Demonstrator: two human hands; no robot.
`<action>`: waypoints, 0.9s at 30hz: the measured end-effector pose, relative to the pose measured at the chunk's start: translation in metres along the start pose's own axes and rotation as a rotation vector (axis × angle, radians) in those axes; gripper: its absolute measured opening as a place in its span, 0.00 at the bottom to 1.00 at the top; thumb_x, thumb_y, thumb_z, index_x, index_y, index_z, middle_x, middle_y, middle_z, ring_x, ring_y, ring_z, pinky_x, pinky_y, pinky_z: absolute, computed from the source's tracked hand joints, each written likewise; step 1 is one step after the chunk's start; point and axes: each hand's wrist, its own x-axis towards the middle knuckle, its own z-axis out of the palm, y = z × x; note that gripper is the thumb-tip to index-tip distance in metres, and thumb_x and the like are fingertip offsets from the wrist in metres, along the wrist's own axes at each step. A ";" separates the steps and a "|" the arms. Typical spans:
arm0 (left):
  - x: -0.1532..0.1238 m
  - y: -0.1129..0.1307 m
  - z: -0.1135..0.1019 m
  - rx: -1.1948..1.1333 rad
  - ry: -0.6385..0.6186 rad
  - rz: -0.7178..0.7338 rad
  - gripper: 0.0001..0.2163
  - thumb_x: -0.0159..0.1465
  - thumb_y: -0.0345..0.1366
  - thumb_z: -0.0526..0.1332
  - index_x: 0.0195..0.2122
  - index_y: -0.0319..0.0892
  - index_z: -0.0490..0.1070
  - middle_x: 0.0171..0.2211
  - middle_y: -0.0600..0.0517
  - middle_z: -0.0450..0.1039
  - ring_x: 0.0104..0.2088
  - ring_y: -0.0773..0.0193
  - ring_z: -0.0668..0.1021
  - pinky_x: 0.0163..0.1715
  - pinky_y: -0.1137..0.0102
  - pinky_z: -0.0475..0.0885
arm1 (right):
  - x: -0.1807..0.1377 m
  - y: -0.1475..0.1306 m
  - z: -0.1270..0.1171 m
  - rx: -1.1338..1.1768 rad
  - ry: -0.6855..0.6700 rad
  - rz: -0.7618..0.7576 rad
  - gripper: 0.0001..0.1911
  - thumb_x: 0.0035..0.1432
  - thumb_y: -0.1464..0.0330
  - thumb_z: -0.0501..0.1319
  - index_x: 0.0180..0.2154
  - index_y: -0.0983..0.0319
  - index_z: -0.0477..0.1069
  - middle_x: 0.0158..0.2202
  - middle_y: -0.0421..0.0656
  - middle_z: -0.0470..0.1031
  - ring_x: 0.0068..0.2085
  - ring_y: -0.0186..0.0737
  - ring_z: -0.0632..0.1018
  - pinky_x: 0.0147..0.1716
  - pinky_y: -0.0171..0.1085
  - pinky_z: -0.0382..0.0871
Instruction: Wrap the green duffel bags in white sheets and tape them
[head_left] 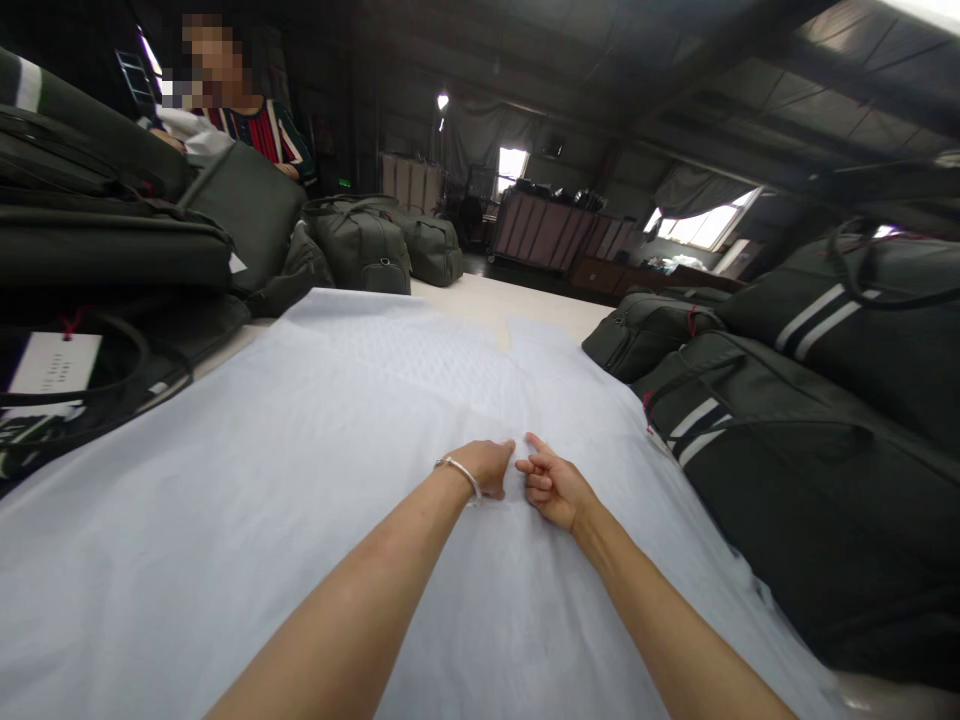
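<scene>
A large white sheet, thin and slightly wrinkled, lies spread before me over the table. Close together at its middle, my two hands nearly meet. My left hand, with a silver bracelet at the wrist, points downward, its fingers pressed together on a bit of the sheet. My right hand is turned on its side, index finger stretched toward the left hand, the other fingers curled in. Whatever may be between those curled fingers is too small to make out. A faint crease runs through the sheet near both hands.
Dark green bags with white stripes are piled along the right. More dark bags are stacked at left, one with a white tag. Several duffel bags stand at the far end of the pale table. Behind the left pile stands a person.
</scene>
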 end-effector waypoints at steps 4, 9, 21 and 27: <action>0.004 0.000 -0.005 -0.007 -0.068 -0.018 0.44 0.52 0.33 0.70 0.67 0.42 0.49 0.45 0.42 0.78 0.42 0.52 0.81 0.39 0.66 0.76 | 0.002 -0.003 -0.007 -0.365 0.064 -0.045 0.34 0.58 0.75 0.47 0.66 0.58 0.44 0.28 0.40 0.75 0.15 0.27 0.57 0.16 0.27 0.49; -0.001 0.003 -0.010 -0.020 -0.108 -0.039 0.47 0.52 0.32 0.70 0.69 0.41 0.44 0.41 0.43 0.79 0.38 0.53 0.82 0.37 0.66 0.76 | 0.005 -0.018 -0.023 -1.042 0.207 -0.166 0.29 0.58 0.74 0.49 0.62 0.59 0.61 0.27 0.45 0.77 0.23 0.36 0.71 0.26 0.36 0.63; -0.007 0.009 -0.016 -0.054 -0.113 -0.069 0.45 0.54 0.33 0.71 0.68 0.41 0.46 0.42 0.42 0.79 0.37 0.52 0.82 0.38 0.63 0.77 | 0.004 -0.062 -0.075 -1.829 0.586 -0.525 0.26 0.65 0.75 0.41 0.62 0.67 0.61 0.64 0.59 0.58 0.64 0.57 0.59 0.61 0.57 0.44; -0.002 0.006 -0.012 -0.023 -0.113 -0.044 0.45 0.54 0.34 0.70 0.68 0.42 0.46 0.40 0.43 0.79 0.38 0.53 0.82 0.39 0.64 0.77 | 0.048 -0.037 -0.008 -1.459 0.529 -0.432 0.35 0.67 0.50 0.39 0.69 0.60 0.43 0.71 0.48 0.41 0.70 0.49 0.42 0.65 0.55 0.36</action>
